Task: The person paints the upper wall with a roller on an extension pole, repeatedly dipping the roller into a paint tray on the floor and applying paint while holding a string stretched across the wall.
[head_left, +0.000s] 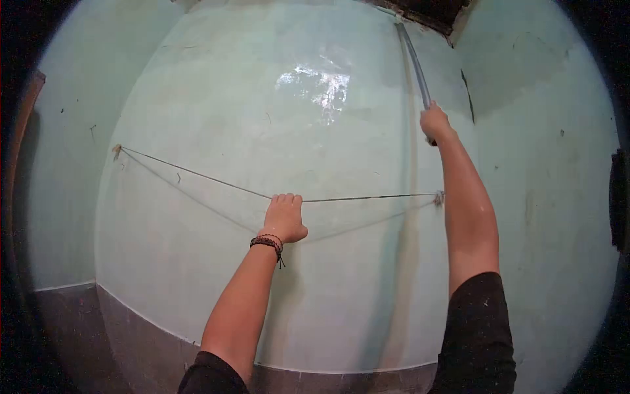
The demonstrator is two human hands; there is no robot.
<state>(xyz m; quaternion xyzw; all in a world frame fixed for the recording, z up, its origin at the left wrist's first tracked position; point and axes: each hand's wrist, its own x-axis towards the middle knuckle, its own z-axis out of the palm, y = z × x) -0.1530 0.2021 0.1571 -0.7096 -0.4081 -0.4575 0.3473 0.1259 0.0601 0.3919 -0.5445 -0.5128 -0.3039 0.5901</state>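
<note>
At the far left edge stands a strip of brown wood (25, 121) against a pale green wall (216, 111). A small ragged knot (117, 151) sits on the wall to the right of it. From this knot a thin dark cord (197, 173) slopes down to the left hand (285, 217), low in the middle of the view, then runs nearly level to a second knot (439, 197) on the right. The cord's shadow falls on the wall below it. The left hand is closed over the cord, back of the hand showing, fingertips hidden; braided bracelets (267, 243) circle the wrist. Above that hand, a bright glossy patch (321, 88) shines on the wall. Further right, the right hand (436, 123), raised higher than the left, is wrapped in a fist around the lower part of a long grey pole (415, 64). The pole tilts up and leftward, its top near a dark opening (436, 10). A black sleeve (478, 328) covers the right upper arm.
</note>
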